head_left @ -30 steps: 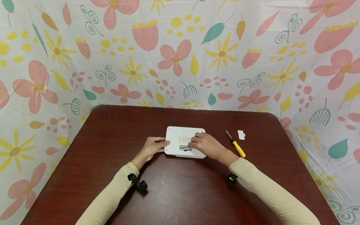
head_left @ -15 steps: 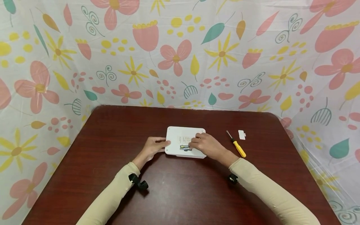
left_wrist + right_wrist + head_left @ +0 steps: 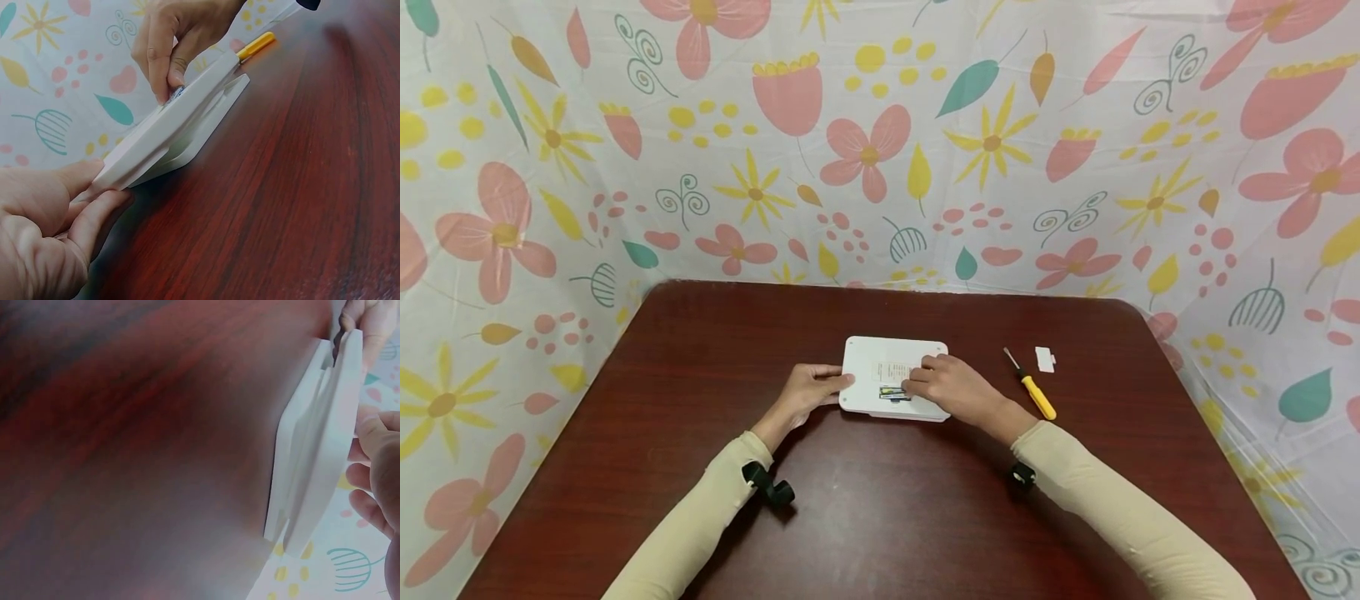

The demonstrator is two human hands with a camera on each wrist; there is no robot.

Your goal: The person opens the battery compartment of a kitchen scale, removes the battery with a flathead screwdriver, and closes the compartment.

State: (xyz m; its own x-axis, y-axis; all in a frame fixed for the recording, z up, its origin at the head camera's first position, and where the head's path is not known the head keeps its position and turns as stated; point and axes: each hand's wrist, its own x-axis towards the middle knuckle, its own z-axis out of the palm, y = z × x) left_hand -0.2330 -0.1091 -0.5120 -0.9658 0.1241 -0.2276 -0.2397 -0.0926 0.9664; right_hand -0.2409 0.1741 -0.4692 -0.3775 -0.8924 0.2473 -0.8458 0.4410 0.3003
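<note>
- Scale [image 3: 891,360], white and flat, lies upside down near the middle of the table [image 3: 700,350], a little toward the far edge, with its underside facing up.
- On that underside I see a pale label [image 3: 891,370] and, below it, an open slot with batteries [image 3: 892,392] in it, one end yellowish.
- My left hand [image 3: 808,392] holds the scale's left edge, with the thumb on top and the fingers curled under the rim; the left wrist view shows the thumb [image 3: 75,178] and a finger pinching that edge.
- My right hand [image 3: 951,385] rests on the right part of the scale, fingers bent, with the fingertips [image 3: 913,385] at the right end of the battery slot.
- In the left wrist view the right hand's fingers [image 3: 164,69] pinch down at something small and dark on the scale's top face; I cannot tell if they grip a battery or only press on it.
- The right wrist view shows the scale [image 3: 319,444] edge-on and blurred, its thinner plate standing off from the thicker body, with fingers at both ends.
- Just right of the scale, toward the right edge of the table, lies a small screwdriver [image 3: 1031,385] with a yellow handle, its metal tip pointing to the far edge.
- A small white cover [image 3: 1044,359] lies just beyond the screwdriver, nearer the far right corner, apart from it.
- Both my sleeves [image 3: 700,525] are beige, and a flowered cloth [image 3: 880,142] hangs behind and beside the table.
</note>
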